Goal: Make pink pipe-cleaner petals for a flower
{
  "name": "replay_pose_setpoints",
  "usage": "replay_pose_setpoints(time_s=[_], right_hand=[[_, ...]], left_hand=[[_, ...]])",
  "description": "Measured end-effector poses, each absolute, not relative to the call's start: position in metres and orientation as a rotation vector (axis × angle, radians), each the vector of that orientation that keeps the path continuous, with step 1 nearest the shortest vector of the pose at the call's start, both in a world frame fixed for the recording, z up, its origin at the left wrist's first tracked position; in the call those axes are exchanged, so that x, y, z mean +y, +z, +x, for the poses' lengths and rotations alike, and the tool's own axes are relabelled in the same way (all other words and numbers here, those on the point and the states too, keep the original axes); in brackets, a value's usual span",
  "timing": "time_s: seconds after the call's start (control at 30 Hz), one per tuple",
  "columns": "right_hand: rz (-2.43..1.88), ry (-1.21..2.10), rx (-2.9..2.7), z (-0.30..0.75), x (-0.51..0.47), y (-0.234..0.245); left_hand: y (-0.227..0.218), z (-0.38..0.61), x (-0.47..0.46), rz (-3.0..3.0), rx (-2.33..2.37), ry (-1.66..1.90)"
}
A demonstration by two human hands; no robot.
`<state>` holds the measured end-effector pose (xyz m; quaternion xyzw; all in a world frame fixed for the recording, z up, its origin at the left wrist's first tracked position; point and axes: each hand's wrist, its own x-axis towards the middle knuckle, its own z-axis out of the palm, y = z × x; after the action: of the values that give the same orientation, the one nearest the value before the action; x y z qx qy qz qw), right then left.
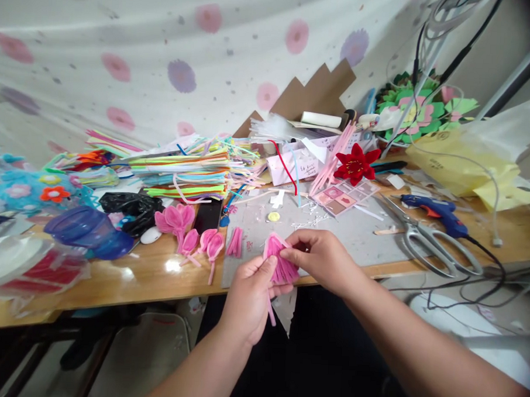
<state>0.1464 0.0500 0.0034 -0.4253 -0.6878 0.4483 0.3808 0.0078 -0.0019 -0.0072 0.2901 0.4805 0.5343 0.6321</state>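
My left hand (251, 297) grips a pink pipe-cleaner petal (282, 268) at the table's front edge, its thumb pressed on the petal. A pink stem hangs down below the fingers. From the right, my right hand (319, 258) pinches the upper side of the same petal between thumb and fingers. Left of the hands, a short bundle of pink pipe-cleaner pieces (234, 241) lies on the grey mat (355, 240). Finished-looking pink petals (212, 244) and a larger pink pipe-cleaner flower (175, 219) rest beside it on the wood.
Large scissors (430, 244) and a blue glue gun (440, 212) with its cord lie at right. Behind are a red flower (357, 164) and heaps of coloured pipe cleaners (182, 168). A blue plastic container (90, 232) and a white round tub (20, 264) stand at left.
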Motion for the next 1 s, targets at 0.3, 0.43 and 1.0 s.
replay_pose_setpoints(time_s=[0.3, 0.43, 1.0], right_hand=[[-0.987, 0.588, -1.76, 0.134, 0.029, -0.02], [-0.984, 0.612, -1.725, 0.13, 0.027, -0.023], [-1.056, 1.276, -1.543, 0.12, 0.021, -0.026]], left_hand=[[-0.011, 0.013, 0.002, 0.587, 1.026, 1.434], [-0.013, 0.013, 0.002, 0.593, 1.05, 1.496], [-0.007, 0.015, 0.003, 0.485, 0.916, 1.459]])
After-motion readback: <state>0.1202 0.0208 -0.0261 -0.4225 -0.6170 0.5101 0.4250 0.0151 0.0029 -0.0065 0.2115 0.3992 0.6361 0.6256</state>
